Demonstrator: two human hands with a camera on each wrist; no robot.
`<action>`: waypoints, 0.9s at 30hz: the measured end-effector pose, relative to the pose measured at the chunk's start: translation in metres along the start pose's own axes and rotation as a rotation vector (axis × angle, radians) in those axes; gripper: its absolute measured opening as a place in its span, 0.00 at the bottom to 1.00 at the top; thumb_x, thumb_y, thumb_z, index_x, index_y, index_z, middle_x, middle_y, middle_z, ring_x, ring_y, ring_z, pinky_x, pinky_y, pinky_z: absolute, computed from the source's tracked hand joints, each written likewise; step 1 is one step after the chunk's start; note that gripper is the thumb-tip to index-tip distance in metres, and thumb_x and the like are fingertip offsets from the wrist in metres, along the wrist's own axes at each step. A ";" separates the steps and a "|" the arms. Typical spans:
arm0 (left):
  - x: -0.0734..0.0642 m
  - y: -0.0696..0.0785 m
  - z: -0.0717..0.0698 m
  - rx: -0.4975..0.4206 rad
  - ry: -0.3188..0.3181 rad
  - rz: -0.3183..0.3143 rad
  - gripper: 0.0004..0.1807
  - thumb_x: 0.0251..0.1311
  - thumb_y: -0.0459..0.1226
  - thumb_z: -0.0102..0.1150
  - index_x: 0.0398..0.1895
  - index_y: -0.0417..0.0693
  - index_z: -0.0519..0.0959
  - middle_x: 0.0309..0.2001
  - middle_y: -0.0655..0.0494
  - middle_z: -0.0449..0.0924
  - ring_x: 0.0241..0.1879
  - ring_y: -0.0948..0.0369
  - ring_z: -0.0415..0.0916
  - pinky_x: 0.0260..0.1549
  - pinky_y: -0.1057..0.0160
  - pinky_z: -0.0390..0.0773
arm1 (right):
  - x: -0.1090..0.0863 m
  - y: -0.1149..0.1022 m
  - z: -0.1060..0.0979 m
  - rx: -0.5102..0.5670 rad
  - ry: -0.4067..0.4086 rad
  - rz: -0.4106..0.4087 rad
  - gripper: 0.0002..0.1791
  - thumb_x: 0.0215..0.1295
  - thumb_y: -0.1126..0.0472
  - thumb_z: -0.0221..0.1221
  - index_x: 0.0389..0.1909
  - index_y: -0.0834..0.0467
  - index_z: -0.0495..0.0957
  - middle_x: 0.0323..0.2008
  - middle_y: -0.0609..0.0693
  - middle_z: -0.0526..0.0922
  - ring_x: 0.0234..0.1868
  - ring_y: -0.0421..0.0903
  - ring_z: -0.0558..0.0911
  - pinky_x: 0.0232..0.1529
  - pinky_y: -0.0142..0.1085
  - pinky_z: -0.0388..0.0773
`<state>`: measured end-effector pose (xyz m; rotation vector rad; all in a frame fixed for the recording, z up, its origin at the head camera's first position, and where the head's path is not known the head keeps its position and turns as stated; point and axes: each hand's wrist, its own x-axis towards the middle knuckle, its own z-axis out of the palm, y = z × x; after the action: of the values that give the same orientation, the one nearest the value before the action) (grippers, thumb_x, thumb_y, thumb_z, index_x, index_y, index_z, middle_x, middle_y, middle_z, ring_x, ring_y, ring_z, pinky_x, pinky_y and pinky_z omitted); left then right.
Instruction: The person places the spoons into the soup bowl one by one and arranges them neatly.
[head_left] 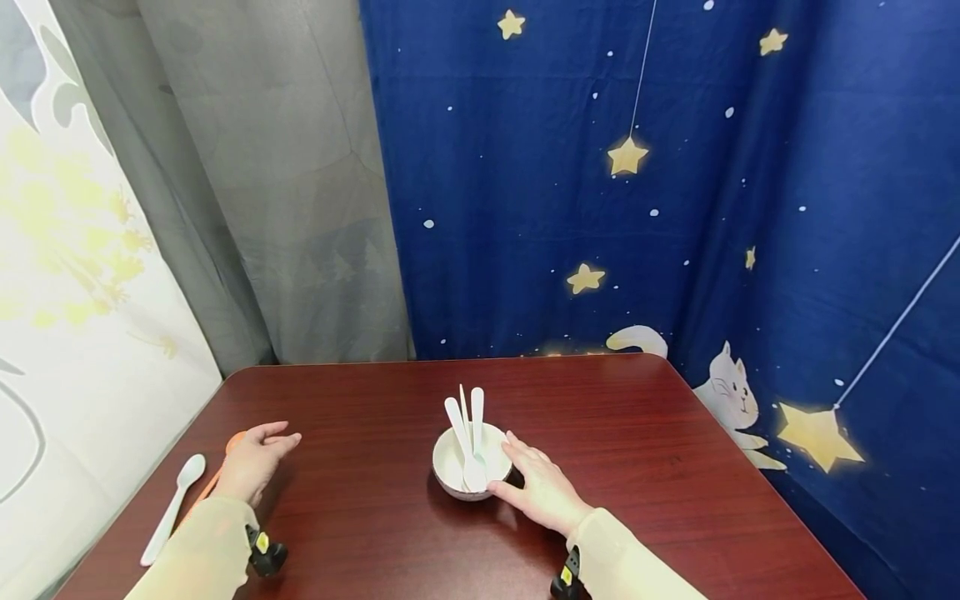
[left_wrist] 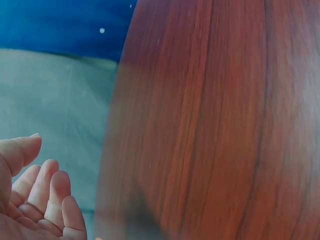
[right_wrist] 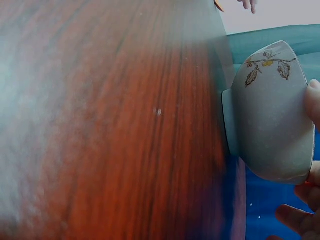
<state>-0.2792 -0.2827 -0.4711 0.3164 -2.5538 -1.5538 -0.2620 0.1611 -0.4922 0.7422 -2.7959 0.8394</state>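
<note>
In the head view a white bowl [head_left: 448,471] stands on the table with two white spoons [head_left: 477,417] and a thin pale stick-like handle [head_left: 463,402] leaning in it. My right hand [head_left: 543,487] holds the bowl's right side, thumb nearer me and fingers farther round. The right wrist view shows the bowl's side [right_wrist: 275,115] with a leaf pattern. At the left, my left hand [head_left: 255,462] hovers with loosely bent fingers and nothing in them. Beneath it lies an orange utensil [head_left: 234,440], mostly hidden. Beside that lies another white spoon [head_left: 174,508].
The reddish-brown table [head_left: 360,417] reaches to a grey curtain [head_left: 300,208] and a blue star-patterned curtain [head_left: 525,208] at the back. A white patterned cloth [head_left: 90,400] hangs along the left edge.
</note>
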 end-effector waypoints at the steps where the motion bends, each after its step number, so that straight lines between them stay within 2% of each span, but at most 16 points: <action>1: -0.001 -0.002 -0.004 0.015 0.009 -0.001 0.39 0.63 0.50 0.59 0.68 0.34 0.61 0.49 0.40 0.80 0.56 0.44 0.71 0.50 0.49 0.72 | 0.000 0.000 0.000 0.001 -0.001 0.002 0.42 0.62 0.34 0.54 0.67 0.61 0.66 0.71 0.54 0.60 0.69 0.60 0.62 0.64 0.56 0.62; 6: -0.005 -0.012 -0.022 0.071 0.035 -0.016 0.41 0.64 0.54 0.55 0.69 0.34 0.59 0.57 0.33 0.72 0.57 0.42 0.68 0.49 0.47 0.72 | 0.000 0.000 0.001 0.000 -0.004 0.003 0.43 0.63 0.34 0.54 0.68 0.61 0.66 0.71 0.55 0.60 0.69 0.60 0.62 0.64 0.57 0.62; 7: -0.005 -0.015 -0.025 0.078 0.044 -0.016 0.40 0.64 0.54 0.55 0.68 0.33 0.60 0.57 0.32 0.71 0.55 0.45 0.72 0.48 0.51 0.73 | 0.000 0.000 0.001 0.001 -0.004 0.004 0.43 0.63 0.34 0.54 0.68 0.61 0.66 0.71 0.55 0.60 0.69 0.60 0.62 0.63 0.57 0.62; 9: -0.006 -0.019 -0.032 0.104 0.069 -0.024 0.40 0.64 0.55 0.55 0.68 0.34 0.61 0.58 0.33 0.70 0.54 0.46 0.72 0.47 0.52 0.73 | 0.000 0.000 0.001 0.003 -0.004 0.004 0.43 0.63 0.34 0.54 0.68 0.61 0.66 0.71 0.56 0.60 0.69 0.60 0.62 0.63 0.57 0.62; 10: -0.005 -0.021 -0.035 0.120 0.080 -0.025 0.39 0.64 0.55 0.55 0.67 0.34 0.62 0.58 0.33 0.71 0.53 0.47 0.72 0.44 0.55 0.74 | 0.000 0.000 0.001 0.004 -0.004 0.004 0.43 0.63 0.34 0.54 0.68 0.61 0.66 0.71 0.56 0.60 0.69 0.60 0.62 0.63 0.57 0.62; 13: -0.004 -0.028 -0.044 0.164 0.111 -0.026 0.37 0.63 0.52 0.57 0.65 0.33 0.66 0.53 0.37 0.77 0.43 0.60 0.76 0.37 0.61 0.75 | 0.000 -0.001 0.000 0.010 -0.004 0.004 0.43 0.63 0.34 0.54 0.68 0.62 0.66 0.71 0.56 0.60 0.69 0.60 0.62 0.64 0.57 0.61; 14: -0.004 -0.030 -0.048 0.177 0.111 -0.031 0.36 0.64 0.52 0.57 0.64 0.33 0.66 0.52 0.37 0.78 0.43 0.59 0.77 0.37 0.58 0.75 | 0.000 -0.001 0.000 0.008 -0.003 0.000 0.43 0.63 0.34 0.54 0.68 0.62 0.66 0.71 0.56 0.60 0.69 0.60 0.62 0.64 0.57 0.61; 16: -0.003 -0.033 -0.054 0.204 0.113 -0.026 0.34 0.64 0.49 0.56 0.63 0.31 0.66 0.49 0.37 0.80 0.38 0.64 0.76 0.35 0.59 0.75 | 0.000 0.000 0.001 0.009 -0.002 0.001 0.43 0.63 0.34 0.54 0.68 0.62 0.66 0.71 0.55 0.60 0.69 0.60 0.62 0.64 0.57 0.61; 17: -0.002 -0.035 -0.057 0.219 0.115 -0.027 0.34 0.65 0.49 0.56 0.63 0.31 0.66 0.48 0.37 0.81 0.37 0.63 0.77 0.36 0.57 0.76 | 0.000 0.000 0.001 0.009 -0.001 0.000 0.42 0.63 0.35 0.55 0.68 0.61 0.66 0.71 0.55 0.60 0.69 0.60 0.62 0.64 0.56 0.61; 19: -0.002 -0.036 -0.062 0.229 0.123 -0.041 0.34 0.64 0.49 0.56 0.63 0.30 0.66 0.47 0.35 0.80 0.40 0.54 0.79 0.38 0.53 0.76 | 0.001 0.000 0.001 0.008 -0.001 0.000 0.42 0.63 0.34 0.55 0.68 0.61 0.66 0.71 0.55 0.60 0.69 0.60 0.62 0.64 0.56 0.61; 22: -0.002 -0.039 -0.066 0.254 0.144 -0.073 0.35 0.64 0.49 0.55 0.64 0.31 0.65 0.51 0.33 0.78 0.51 0.41 0.74 0.44 0.46 0.74 | 0.000 0.000 0.001 0.010 -0.001 -0.001 0.43 0.62 0.34 0.55 0.67 0.61 0.66 0.71 0.55 0.60 0.69 0.60 0.62 0.64 0.56 0.61; 27: 0.000 -0.041 -0.070 0.281 0.170 -0.130 0.37 0.63 0.51 0.56 0.65 0.32 0.64 0.55 0.31 0.73 0.57 0.35 0.66 0.51 0.39 0.66 | 0.000 0.000 0.000 0.006 0.004 -0.005 0.43 0.62 0.34 0.55 0.67 0.62 0.66 0.71 0.56 0.61 0.68 0.60 0.62 0.64 0.56 0.62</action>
<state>-0.2588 -0.3612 -0.4751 0.6287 -2.6578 -1.1435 -0.2624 0.1612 -0.4925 0.7468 -2.7884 0.8481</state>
